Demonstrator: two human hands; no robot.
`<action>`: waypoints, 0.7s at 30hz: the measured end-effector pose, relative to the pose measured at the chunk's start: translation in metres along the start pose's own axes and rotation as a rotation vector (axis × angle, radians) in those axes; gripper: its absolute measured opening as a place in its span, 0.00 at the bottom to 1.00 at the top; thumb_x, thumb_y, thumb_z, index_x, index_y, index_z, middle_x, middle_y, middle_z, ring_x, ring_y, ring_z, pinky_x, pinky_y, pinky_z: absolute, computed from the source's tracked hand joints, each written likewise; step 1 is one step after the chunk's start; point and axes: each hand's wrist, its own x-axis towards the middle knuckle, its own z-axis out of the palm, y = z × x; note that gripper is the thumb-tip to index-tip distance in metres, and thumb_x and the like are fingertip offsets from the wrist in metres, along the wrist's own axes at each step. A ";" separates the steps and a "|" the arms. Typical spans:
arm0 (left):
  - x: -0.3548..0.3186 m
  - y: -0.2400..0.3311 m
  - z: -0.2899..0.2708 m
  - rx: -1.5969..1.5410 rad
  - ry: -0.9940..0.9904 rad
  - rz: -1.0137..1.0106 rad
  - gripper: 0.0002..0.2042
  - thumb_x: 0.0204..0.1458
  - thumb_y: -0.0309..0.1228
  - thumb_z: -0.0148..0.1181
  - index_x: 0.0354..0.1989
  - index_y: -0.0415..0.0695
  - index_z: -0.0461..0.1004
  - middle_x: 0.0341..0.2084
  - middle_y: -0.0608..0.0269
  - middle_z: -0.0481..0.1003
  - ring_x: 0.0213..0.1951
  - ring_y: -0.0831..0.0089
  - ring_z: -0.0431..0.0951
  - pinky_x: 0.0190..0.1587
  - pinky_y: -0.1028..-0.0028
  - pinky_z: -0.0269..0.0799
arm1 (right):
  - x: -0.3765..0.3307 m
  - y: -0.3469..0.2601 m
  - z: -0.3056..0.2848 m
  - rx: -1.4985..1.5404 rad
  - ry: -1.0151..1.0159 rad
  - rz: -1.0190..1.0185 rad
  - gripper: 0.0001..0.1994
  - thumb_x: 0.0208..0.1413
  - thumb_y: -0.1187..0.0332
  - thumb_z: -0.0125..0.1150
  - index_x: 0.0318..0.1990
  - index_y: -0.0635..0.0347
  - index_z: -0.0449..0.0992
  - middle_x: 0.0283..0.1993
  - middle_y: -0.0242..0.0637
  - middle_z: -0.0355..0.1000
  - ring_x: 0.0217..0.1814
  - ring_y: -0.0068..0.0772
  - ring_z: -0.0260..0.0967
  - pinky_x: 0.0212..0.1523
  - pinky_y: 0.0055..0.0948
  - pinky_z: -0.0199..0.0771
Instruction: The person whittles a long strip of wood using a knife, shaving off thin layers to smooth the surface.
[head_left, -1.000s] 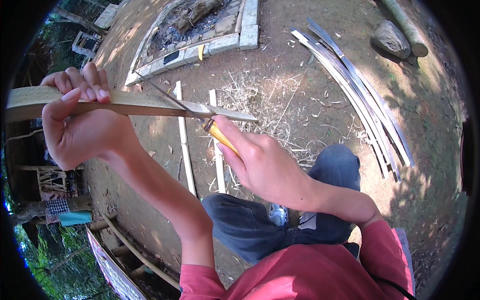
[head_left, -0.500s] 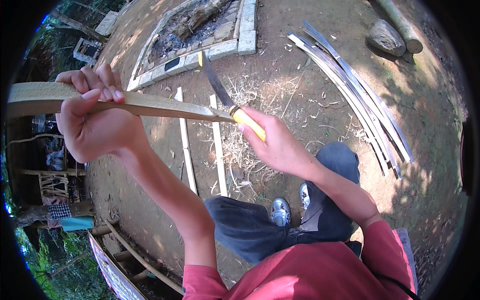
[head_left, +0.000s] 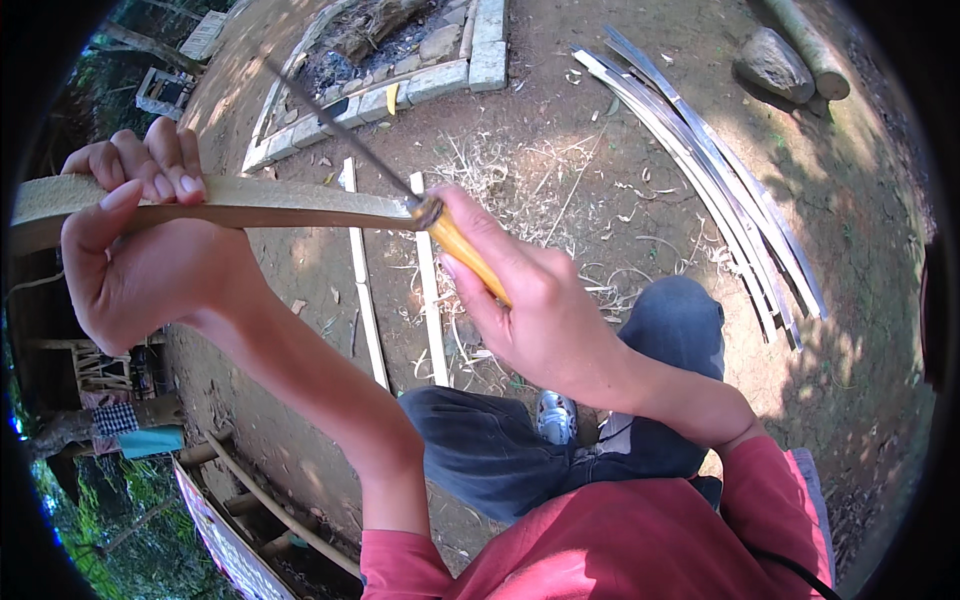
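Observation:
My left hand is wrapped round a thick, pale bamboo strip, held out level to the left above the ground. In my right hand is a knife with a yellow handle, gripped in a closed fist. Its long, dark blade points up and to the left. The base of the blade lies at the strip's right end, where a fresh pale cut shows. Beyond the left hand, the strip's other end reaches the edge of the view.
Curled shavings litter the ground ahead. Two pale strips lie below my hands. A bundle of long strips rests at right, near a rock and a log. A stone-edged fire pit lies ahead.
Both hands and the strip have shifted left. My right hand has also come lower, and the knife blade has swung from steeply upright to a flatter slant toward the left.

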 end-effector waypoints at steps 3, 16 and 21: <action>0.002 0.002 -0.001 0.004 0.012 0.016 0.10 0.30 0.28 0.48 0.22 0.42 0.55 0.13 0.58 0.55 0.17 0.70 0.55 0.23 0.75 0.55 | -0.003 0.035 0.016 -0.002 -0.109 0.164 0.20 0.61 0.73 0.55 0.58 0.74 0.63 0.18 0.53 0.72 0.22 0.51 0.76 0.22 0.43 0.77; -0.002 -0.005 -0.008 0.049 0.032 0.124 0.07 0.38 0.29 0.45 0.21 0.39 0.57 0.16 0.60 0.53 0.14 0.73 0.55 0.19 0.77 0.53 | 0.019 -0.027 -0.023 0.215 0.203 0.055 0.18 0.65 0.69 0.53 0.59 0.70 0.67 0.30 0.43 0.75 0.28 0.27 0.75 0.29 0.28 0.73; -0.007 -0.005 -0.008 0.035 0.058 0.138 0.05 0.38 0.27 0.45 0.19 0.40 0.57 0.17 0.60 0.54 0.14 0.73 0.54 0.18 0.77 0.54 | -0.004 0.027 0.020 -0.006 -0.112 0.136 0.18 0.63 0.73 0.52 0.58 0.74 0.63 0.22 0.55 0.73 0.23 0.47 0.78 0.21 0.38 0.74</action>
